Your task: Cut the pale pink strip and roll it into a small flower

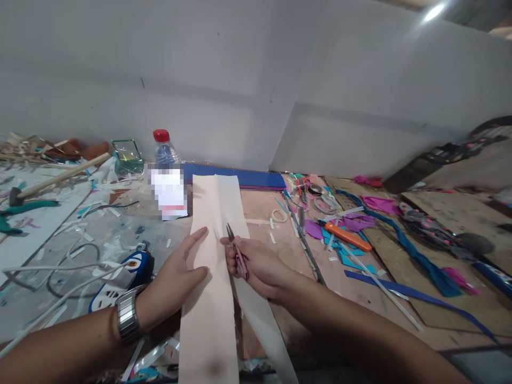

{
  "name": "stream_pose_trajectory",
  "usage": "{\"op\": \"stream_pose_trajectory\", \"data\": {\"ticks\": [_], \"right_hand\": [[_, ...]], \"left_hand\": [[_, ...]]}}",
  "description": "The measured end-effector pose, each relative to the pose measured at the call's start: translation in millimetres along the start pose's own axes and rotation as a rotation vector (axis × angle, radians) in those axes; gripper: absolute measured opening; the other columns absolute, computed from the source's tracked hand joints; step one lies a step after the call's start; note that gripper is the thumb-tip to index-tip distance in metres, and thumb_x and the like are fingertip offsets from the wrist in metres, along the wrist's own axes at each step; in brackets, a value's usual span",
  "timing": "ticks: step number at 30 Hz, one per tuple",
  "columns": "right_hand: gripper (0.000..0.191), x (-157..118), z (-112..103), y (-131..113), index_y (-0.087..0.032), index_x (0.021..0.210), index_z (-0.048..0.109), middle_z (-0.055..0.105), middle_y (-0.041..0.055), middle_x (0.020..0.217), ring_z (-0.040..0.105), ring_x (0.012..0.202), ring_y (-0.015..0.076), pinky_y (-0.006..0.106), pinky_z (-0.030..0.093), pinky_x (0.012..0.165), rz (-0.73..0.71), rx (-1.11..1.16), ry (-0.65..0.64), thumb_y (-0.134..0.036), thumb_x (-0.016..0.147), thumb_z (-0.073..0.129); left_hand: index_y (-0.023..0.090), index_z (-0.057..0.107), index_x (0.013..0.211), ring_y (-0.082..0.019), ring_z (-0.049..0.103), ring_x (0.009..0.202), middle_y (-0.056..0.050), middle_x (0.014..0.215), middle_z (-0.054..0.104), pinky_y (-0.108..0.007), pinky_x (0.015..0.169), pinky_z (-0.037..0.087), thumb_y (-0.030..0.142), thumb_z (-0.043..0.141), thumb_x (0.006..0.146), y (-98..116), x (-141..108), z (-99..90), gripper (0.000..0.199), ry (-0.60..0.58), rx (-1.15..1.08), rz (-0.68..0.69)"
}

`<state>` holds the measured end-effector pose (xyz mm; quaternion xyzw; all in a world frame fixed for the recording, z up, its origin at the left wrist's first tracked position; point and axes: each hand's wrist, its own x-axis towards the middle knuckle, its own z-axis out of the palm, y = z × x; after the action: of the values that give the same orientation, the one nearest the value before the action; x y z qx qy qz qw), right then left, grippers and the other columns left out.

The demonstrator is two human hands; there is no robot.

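Note:
A long cream strip of sheet material (208,330) runs from the front edge toward the wall. My left hand (174,282), with a metal watch on its wrist, lies on this strip, thumb and fingers spread apart. In my right hand (262,264) is a small pair of scissors (240,260) with pinkish handles, its blades pointing away from me at the strip's right side. A whitish strip (262,320) lies to the right, split from the cream one below the blades and joined or touching above them. My right fingers partly hide the scissors.
A bottle with a red cap (161,136) stands behind my left hand, near a blue slab (260,178). At left are a blue-and-white power strip (138,266), cables, green-handled pliers (30,208) and a hammer (64,176). An orange cutter (347,236), tape rolls and scraps lie right.

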<state>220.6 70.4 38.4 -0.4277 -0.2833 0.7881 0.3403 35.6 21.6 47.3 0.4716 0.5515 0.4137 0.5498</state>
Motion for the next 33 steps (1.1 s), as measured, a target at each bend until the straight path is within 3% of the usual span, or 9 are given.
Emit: {"op": "stream_pose_trajectory", "data": {"ticks": [4,8,13,21,26,33], "right_hand": [[0.028,-7,-6,3,-0.013,0.111,0.068,0.066,0.0022,0.076,0.051,0.052,0.0104,0.024,0.039,0.049,-0.071,-0.110,0.013,-0.036,0.101,0.055],[0.030,-13,-16,2,-0.014,0.115,0.066,0.071,0.0032,0.078,0.054,0.050,0.0116,0.024,0.042,0.045,0.062,-0.163,-0.087,-0.038,0.100,0.056],[0.031,-13,-25,1,-0.013,0.111,0.067,0.071,0.0046,0.084,0.059,0.052,0.0116,0.025,0.050,0.047,0.151,-0.154,-0.195,-0.039,0.094,0.066],[0.031,-11,-25,1,-0.012,0.096,0.066,0.071,0.0047,0.083,0.063,0.057,0.0097,0.020,0.051,0.051,0.152,-0.136,-0.263,-0.041,0.089,0.075],[0.040,-9,-24,8,-0.012,0.096,0.065,0.068,0.0013,0.073,0.064,0.054,0.0110,0.021,0.048,0.049,0.171,-0.142,-0.365,-0.047,0.084,0.079],[0.037,-11,-23,9,-0.012,0.100,0.065,0.071,0.0043,0.080,0.067,0.064,0.0111,0.020,0.052,0.060,0.177,-0.087,-0.340,-0.044,0.085,0.078]], "left_hand": [[0.018,0.042,0.153,-0.034,0.054,0.138,-0.013,0.160,0.044,-0.046,0.108,0.053,0.025,0.067,0.071,5,-1,-1.2,0.086,-0.030,-0.046,-0.020],[0.017,0.047,0.150,-0.033,0.035,0.151,-0.011,0.162,0.042,-0.046,0.122,0.038,0.024,0.067,0.069,6,-3,-2.6,0.084,-0.010,-0.029,-0.022],[0.021,0.044,0.153,-0.035,0.035,0.151,-0.008,0.164,0.039,-0.046,0.115,0.046,0.024,0.068,0.070,2,-7,-7.9,0.087,-0.013,-0.117,-0.113],[0.029,0.047,0.151,-0.026,0.031,0.154,-0.002,0.163,0.040,-0.042,0.129,0.020,0.017,0.066,0.078,-16,-7,-16.3,0.076,-0.025,-0.106,-0.008],[0.032,0.043,0.153,-0.027,0.031,0.154,-0.001,0.165,0.038,-0.043,0.125,0.031,0.018,0.066,0.080,-15,-12,-16.3,0.078,-0.072,-0.199,-0.073],[0.033,0.039,0.156,-0.033,0.037,0.150,-0.002,0.166,0.037,-0.041,0.111,0.050,0.018,0.070,0.079,-13,-17,-16.9,0.085,-0.076,-0.280,-0.103]]}}
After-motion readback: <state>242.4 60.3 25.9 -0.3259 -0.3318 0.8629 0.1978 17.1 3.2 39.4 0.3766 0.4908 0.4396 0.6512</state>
